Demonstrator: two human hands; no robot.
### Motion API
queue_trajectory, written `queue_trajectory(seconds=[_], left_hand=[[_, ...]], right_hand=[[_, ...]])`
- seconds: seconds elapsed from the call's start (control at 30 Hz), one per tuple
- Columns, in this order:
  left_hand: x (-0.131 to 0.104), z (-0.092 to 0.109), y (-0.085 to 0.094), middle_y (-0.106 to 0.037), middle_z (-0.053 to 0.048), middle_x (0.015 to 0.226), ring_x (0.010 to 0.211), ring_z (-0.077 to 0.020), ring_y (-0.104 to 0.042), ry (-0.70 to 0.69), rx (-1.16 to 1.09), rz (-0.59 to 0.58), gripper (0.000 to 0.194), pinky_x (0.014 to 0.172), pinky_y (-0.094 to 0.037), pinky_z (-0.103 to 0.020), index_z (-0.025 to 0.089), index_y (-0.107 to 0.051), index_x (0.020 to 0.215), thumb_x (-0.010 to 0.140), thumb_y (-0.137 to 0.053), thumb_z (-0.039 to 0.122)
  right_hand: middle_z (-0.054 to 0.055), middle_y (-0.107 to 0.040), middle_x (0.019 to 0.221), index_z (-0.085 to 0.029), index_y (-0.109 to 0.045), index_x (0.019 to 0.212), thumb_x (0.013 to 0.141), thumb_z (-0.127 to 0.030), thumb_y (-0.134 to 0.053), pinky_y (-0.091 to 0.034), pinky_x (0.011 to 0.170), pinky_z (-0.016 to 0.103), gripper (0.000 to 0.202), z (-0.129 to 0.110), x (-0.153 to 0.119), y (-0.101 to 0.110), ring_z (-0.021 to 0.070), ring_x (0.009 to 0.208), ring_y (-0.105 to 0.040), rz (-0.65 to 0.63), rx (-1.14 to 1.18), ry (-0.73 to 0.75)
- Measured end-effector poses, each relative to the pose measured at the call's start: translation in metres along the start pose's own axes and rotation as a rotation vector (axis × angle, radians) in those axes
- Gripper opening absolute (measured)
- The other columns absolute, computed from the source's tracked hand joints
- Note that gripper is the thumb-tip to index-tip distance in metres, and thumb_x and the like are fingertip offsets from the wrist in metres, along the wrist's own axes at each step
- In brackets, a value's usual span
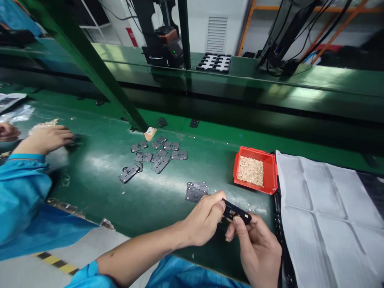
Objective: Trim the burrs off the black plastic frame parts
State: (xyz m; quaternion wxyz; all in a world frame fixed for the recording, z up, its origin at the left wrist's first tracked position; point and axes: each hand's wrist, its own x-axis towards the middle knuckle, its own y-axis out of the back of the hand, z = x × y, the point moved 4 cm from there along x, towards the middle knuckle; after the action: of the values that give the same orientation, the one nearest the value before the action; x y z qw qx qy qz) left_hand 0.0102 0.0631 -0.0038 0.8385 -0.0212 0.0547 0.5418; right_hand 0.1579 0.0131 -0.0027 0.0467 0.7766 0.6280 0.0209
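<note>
Between my two hands, above the front edge of the green bench, is a black plastic plate [234,211] with small light pads on its face. My left hand [207,218] grips its left end with closed fingers. At its right end, my right hand [257,244] pinches it, thumb on the face. Just beyond my left hand lie a few similar dark plates [195,191], stacked loosely. Farther left, several more plates [160,164] are scattered on the bench.
A red bin [271,180] of small tan pieces stands at right, beside a black tray covered with a white sheet [327,200]. A co-worker's hand [45,140] works at left. A green post [99,68] slants down to the bench; a conveyor channel [210,104] runs behind.
</note>
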Motion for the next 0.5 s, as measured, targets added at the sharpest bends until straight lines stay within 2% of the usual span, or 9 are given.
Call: queue_trajectory(seconds=[0.13,0.27,0.4,0.5], left_hand=[[0.004,-0.001,-0.011,-0.049,0.004,0.062,0.06,-0.0146,-0.045,-0.022,0.018,-0.009,0.03,0.059,-0.034,-0.027,0.023,-0.043,0.082,0.11,-0.033,0.031],[0.009,0.002,-0.022,-0.046,0.005,0.059,0.057,-0.0142,-0.043,-0.023,0.048,-0.02,0.026,0.059,-0.035,-0.027,0.023,-0.043,0.082,0.107,-0.036,0.028],[0.014,0.009,-0.039,-0.058,0.004,0.065,0.062,-0.0148,-0.056,-0.018,-0.025,-0.148,0.017,0.066,-0.044,-0.027,0.024,-0.041,0.088,0.104,-0.036,0.02],[0.013,0.015,-0.05,-0.065,0.002,0.076,0.072,-0.0149,-0.062,-0.013,-0.026,-0.24,0.01,0.075,-0.047,-0.028,0.023,-0.043,0.095,0.102,-0.043,0.015]], right_hand=[[-0.002,-0.068,0.062,-0.021,-0.07,0.087,0.102,-0.038,-0.074,-0.056,0.058,0.022,0.024,0.004,-0.003,0.007,0.0126,0.053,-0.065,0.016,0.018,0.0],[-0.002,-0.068,0.062,-0.021,-0.07,0.087,0.103,-0.039,-0.073,-0.056,0.057,0.022,0.025,0.009,-0.005,0.019,0.0128,0.054,-0.065,0.053,0.018,-0.005],[-0.001,-0.069,0.063,-0.02,-0.071,0.088,0.103,-0.039,-0.073,-0.059,0.057,0.022,0.024,0.013,-0.003,0.035,0.0134,0.053,-0.067,0.056,0.023,0.021],[-0.001,-0.072,0.066,-0.02,-0.071,0.095,0.103,-0.039,-0.074,-0.06,0.058,0.022,0.021,0.017,-0.003,0.05,0.0139,0.055,-0.069,0.113,0.035,-0.001]])
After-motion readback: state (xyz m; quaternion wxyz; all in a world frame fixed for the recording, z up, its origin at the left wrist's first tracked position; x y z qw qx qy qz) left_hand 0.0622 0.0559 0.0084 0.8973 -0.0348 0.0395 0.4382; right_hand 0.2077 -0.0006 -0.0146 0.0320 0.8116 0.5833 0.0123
